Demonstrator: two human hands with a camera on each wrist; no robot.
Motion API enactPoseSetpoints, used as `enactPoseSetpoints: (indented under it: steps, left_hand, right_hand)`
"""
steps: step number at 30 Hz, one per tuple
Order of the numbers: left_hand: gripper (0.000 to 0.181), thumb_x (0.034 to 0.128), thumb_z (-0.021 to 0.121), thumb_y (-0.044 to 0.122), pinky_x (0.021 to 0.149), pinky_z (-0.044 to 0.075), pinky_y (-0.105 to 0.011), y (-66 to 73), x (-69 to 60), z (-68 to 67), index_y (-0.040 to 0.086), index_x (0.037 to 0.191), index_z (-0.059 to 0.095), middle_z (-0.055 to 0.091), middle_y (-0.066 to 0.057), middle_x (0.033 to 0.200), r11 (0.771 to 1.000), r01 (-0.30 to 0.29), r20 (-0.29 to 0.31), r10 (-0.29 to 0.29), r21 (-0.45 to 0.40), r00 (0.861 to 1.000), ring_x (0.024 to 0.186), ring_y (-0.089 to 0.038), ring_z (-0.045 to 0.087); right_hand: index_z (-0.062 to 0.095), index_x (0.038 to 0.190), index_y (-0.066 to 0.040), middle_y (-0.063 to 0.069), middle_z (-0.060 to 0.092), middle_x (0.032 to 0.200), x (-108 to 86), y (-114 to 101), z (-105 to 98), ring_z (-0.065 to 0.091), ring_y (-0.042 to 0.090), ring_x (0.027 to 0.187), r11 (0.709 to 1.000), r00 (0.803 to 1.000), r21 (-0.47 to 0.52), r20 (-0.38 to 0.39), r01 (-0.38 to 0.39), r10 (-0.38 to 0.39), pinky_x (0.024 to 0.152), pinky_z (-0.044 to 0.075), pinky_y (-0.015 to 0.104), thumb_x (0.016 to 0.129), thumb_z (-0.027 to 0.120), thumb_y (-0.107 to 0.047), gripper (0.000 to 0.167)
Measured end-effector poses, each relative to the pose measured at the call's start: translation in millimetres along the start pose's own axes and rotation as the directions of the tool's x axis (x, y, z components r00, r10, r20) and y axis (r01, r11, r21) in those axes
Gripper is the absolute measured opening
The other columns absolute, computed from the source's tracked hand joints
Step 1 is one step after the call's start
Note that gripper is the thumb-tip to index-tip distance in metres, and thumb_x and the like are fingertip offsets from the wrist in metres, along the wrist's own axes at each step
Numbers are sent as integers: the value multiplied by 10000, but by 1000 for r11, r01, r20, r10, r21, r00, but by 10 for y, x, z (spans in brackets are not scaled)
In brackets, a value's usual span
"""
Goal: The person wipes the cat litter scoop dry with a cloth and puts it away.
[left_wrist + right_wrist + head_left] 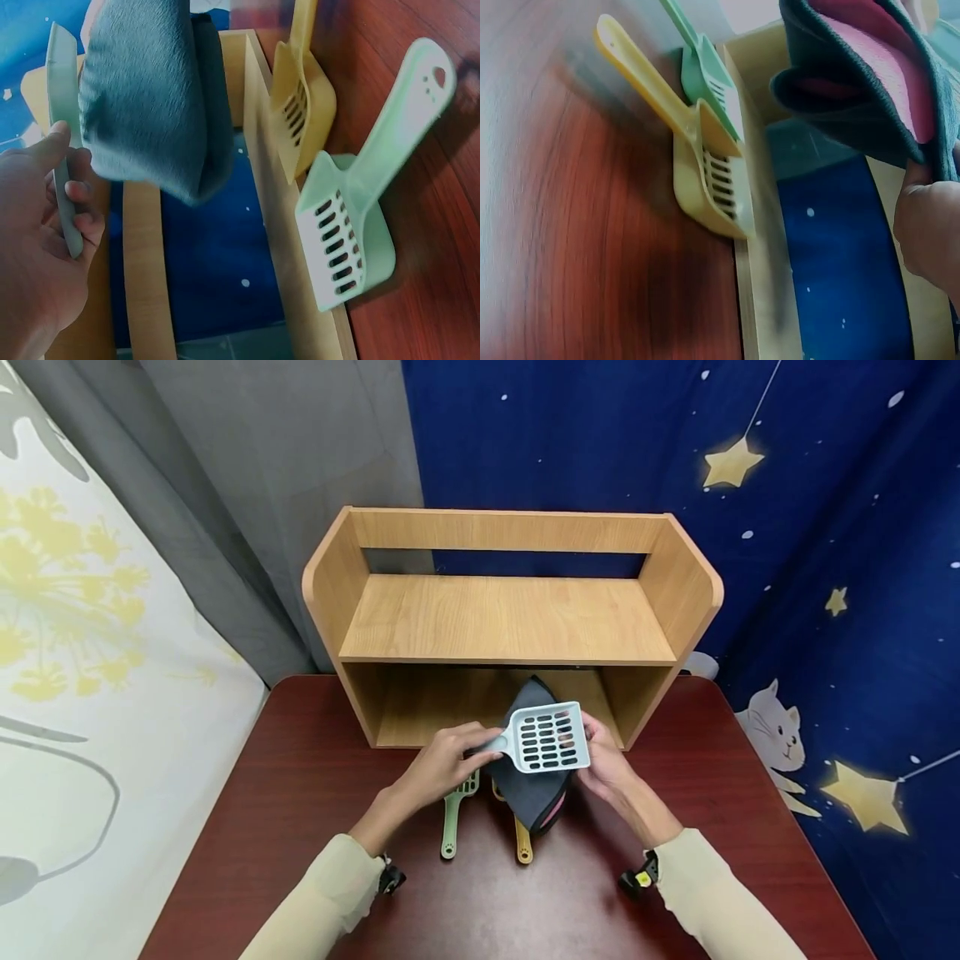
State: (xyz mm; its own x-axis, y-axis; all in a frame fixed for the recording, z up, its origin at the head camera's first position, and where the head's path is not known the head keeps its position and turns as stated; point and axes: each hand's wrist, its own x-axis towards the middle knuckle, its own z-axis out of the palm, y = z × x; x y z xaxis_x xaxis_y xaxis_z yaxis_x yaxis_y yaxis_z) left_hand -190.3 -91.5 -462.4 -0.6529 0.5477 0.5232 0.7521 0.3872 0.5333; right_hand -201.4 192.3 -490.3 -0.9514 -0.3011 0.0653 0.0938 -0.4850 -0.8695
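On the left, the left hand (pixel 446 764) is pinching the handle of the pale blue scoop (pixel 553 739). Its fingers are clamped on this handle near the head, probably because such a grip is leaving the slotted part free and facing the person. The scoop is being held above the counter (pixel 480 910), before the lower opening of the wooden shelf (pixel 510 620). Below this hand, the green scoop (pixel 450 827) is lying on the counter, its handle pointing toward the person, which is perhaps making it easy to take. To its right, the yellow scoop (pixel 522 842) is lying in the same manner, its head also turned to the shelf. Over it, the folded dark grey cloth (pixel 528 793) is hanging behind the blue scoop and showing a pink inside. On the right, the right hand (pixel 606 764) is gripping the cloth; its fingers are clamped on the edge, seemingly for supporting it close to the slots. Whether these fingers are also touching the scoop, I cannot tell.
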Motion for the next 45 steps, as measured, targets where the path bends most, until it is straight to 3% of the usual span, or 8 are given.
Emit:
enactPoseSetpoints:
  steps: [2, 9, 19, 29, 33, 37, 41, 45]
  left_hand:
    - [336, 973, 771, 108, 679, 542, -321, -22, -30, -14, 5, 1291, 743, 754, -40, 1033, 1000, 2, 6, -2, 5, 1000, 809, -102, 601]
    - [346, 983, 761, 113, 676, 540, -299, -108, -111, -61, -8, 1305, 732, 761, -44, 1051, 999, 5, -5, -5, 53, 1000, 795, -96, 598]
    - [321, 983, 765, 125, 618, 459, -213, -181, -167, -94, -4, 1277, 748, 731, -9, 967, 995, 44, 5, -45, 93, 999, 700, -63, 520]
    - [318, 970, 782, 147, 620, 470, -235, -218, -192, -209, -14, 1244, 760, 739, -20, 940, 984, 77, 12, -79, 159, 997, 687, -65, 528]
    - [315, 965, 790, 138, 617, 464, -239, -232, -194, -259, -14, 1239, 762, 743, -28, 946, 979, 109, 9, -112, 174, 994, 693, -75, 539]
    - [308, 973, 784, 148, 636, 467, -247, -232, -182, -283, -2, 1242, 763, 754, -30, 966, 974, 140, 6, -143, 176, 990, 712, -82, 553]
    - [297, 980, 775, 154, 641, 468, -257, -201, -145, -262, 6, 1238, 765, 753, -21, 957, 974, 143, -6, -144, 173, 990, 706, -77, 548]
    - [285, 996, 757, 161, 627, 467, -259, -146, -100, -207, 11, 1237, 765, 756, -20, 972, 973, 157, -6, -158, 169, 987, 692, -72, 543]
  right_hand:
    - [683, 1248, -164, 30, 768, 1115, -16, -58, -50, 731, 118, 1013, 1000, 1000, -22, -8, -10, 10, 811, 605, 263, 979, 494, 186, 481]
    - [683, 1344, -107, 66, 690, 1314, -131, -353, -173, 697, 169, 1177, 996, 999, -89, -35, 16, -19, 926, 593, 326, 1007, 603, 122, 416]
    - [614, 1444, -49, 59, 649, 1355, -276, -641, -272, 688, 181, 1166, 991, 998, -117, -15, 67, -69, 901, 601, 320, 991, 592, 155, 498]
    - [540, 1488, 33, 68, 679, 1302, -421, -692, -276, 703, 180, 1119, 945, 992, -301, 29, 129, -126, 874, 611, 325, 970, 621, 162, 540]
    - [569, 1453, 56, 57, 701, 1269, -489, -686, -187, 720, 172, 1073, 877, 981, -446, 2, 176, -196, 844, 617, 323, 942, 691, 136, 532]
    - [647, 1396, 14, 49, 729, 1228, -534, -633, -55, 744, 157, 1009, 759, 955, -612, -20, 222, -295, 812, 618, 301, 899, 775, 96, 520]
    - [705, 1345, -42, 104, 740, 1192, -554, -503, 80, 751, 130, 949, 647, 916, -707, 5, 286, -400, 783, 611, 266, 854, 835, 72, 521]
    - [719, 1313, -30, 168, 729, 1165, -547, -305, 228, 711, 108, 976, 568, 867, -733, 60, 375, -494, 827, 574, 212, 807, 864, 96, 542]
